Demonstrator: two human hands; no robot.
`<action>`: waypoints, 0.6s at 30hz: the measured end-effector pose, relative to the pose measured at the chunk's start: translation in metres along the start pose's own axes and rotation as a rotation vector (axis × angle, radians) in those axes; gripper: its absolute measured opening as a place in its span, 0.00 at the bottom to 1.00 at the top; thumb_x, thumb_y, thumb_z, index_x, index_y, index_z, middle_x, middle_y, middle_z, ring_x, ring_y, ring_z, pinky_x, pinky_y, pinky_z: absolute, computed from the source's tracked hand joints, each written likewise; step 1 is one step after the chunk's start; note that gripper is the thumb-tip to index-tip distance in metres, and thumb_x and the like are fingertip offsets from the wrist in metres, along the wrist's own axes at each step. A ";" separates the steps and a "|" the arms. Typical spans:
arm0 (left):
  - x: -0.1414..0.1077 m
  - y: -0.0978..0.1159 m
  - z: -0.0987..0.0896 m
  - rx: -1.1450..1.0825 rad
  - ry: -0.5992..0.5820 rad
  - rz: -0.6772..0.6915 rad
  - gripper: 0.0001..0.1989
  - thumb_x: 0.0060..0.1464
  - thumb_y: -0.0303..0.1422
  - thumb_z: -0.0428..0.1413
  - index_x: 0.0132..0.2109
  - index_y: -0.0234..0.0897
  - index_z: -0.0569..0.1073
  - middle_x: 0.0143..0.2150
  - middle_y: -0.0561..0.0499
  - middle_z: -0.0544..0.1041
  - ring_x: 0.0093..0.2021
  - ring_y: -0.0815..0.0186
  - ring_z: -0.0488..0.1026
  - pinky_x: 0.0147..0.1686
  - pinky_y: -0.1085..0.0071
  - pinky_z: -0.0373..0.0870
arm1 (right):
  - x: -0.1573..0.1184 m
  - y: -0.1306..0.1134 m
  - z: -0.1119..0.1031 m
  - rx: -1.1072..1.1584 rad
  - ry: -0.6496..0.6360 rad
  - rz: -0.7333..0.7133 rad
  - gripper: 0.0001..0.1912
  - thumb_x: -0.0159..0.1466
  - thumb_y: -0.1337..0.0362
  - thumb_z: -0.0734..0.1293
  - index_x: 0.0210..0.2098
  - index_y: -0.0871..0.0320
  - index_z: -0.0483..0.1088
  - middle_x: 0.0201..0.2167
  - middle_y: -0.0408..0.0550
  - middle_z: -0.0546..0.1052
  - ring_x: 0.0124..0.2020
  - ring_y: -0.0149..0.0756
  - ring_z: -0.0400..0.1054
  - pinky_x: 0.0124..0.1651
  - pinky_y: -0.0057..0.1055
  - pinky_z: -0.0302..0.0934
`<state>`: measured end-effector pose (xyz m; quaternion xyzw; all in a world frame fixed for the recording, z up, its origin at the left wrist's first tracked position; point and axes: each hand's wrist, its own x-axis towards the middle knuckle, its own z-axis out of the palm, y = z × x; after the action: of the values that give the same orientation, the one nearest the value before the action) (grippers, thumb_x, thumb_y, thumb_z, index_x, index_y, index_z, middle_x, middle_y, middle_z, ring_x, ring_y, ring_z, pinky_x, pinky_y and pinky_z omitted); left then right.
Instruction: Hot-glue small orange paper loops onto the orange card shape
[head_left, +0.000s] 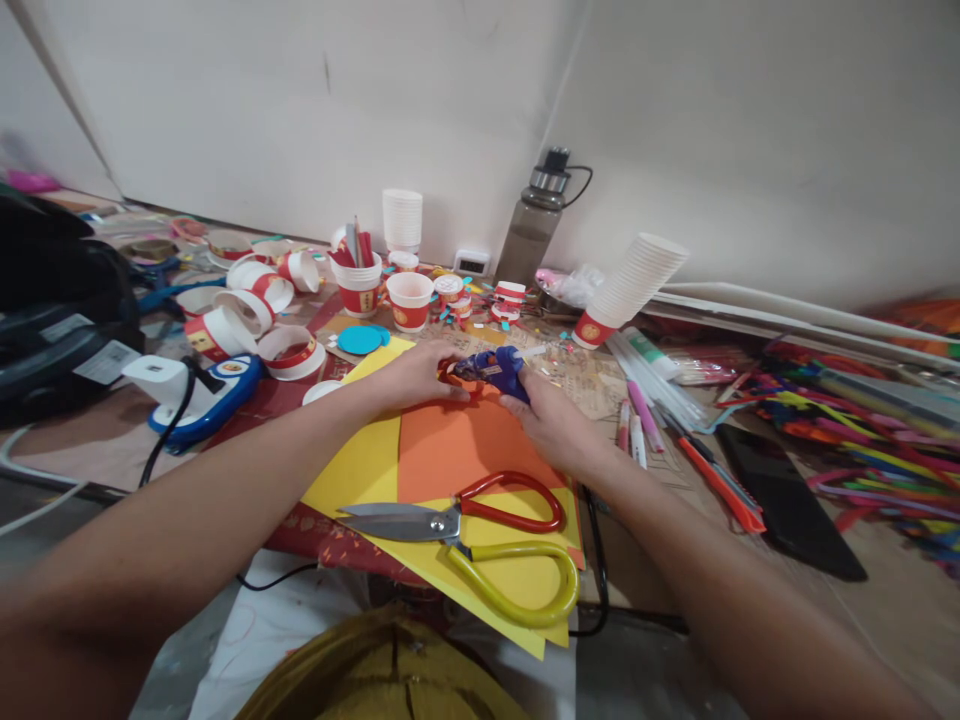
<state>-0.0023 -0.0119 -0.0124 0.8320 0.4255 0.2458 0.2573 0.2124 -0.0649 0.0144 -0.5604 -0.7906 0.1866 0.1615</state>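
My right hand (pixel 551 415) is wrapped round a blue glue gun (pixel 499 368) with a white glue stick at its back. The gun's nozzle points left, toward my left hand (pixel 420 375). The fingers of my left hand are bent round a small red piece (pixel 461 378), partly hidden by them and the gun. Beneath both hands lie an orange sheet (pixel 450 450) and yellow sheets (pixel 352 465). Large scissors (pixel 439 523) with one red and one yellow-green handle rest on the sheets, close to my body, their blades pointing left.
Cut cup rings (pixel 217 333) and a blue-and-white power strip (pixel 202 400) are at the left. Behind stand paper cups (pixel 410 302), a bottle (pixel 529 225) and a leaning cup stack (pixel 637 280). A cutter (pixel 724 485), a black phone (pixel 791 500) and colourful strips (pixel 892 450) lie right.
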 end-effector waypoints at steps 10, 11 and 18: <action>-0.001 0.001 -0.001 0.009 -0.016 -0.020 0.22 0.48 0.40 0.62 0.52 0.41 0.76 0.50 0.49 0.77 0.49 0.57 0.72 0.51 0.63 0.67 | -0.001 0.007 -0.003 -0.010 0.051 0.024 0.09 0.67 0.65 0.59 0.46 0.61 0.64 0.44 0.57 0.76 0.42 0.43 0.69 0.41 0.34 0.59; -0.001 0.001 -0.002 0.011 -0.017 -0.021 0.22 0.48 0.40 0.62 0.52 0.41 0.76 0.50 0.49 0.77 0.49 0.57 0.72 0.51 0.63 0.67 | -0.001 0.008 -0.003 0.005 0.049 0.015 0.09 0.67 0.65 0.59 0.46 0.60 0.64 0.44 0.57 0.76 0.42 0.43 0.69 0.42 0.34 0.59; -0.001 0.001 -0.001 0.008 -0.010 -0.013 0.21 0.49 0.38 0.62 0.51 0.40 0.76 0.49 0.49 0.77 0.48 0.59 0.72 0.49 0.65 0.67 | -0.002 0.003 -0.001 0.035 0.016 0.001 0.09 0.67 0.66 0.60 0.46 0.60 0.65 0.43 0.56 0.76 0.41 0.41 0.69 0.42 0.33 0.60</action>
<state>-0.0028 -0.0132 -0.0110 0.8315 0.4308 0.2381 0.2576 0.2155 -0.0655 0.0136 -0.5594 -0.7856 0.1960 0.1775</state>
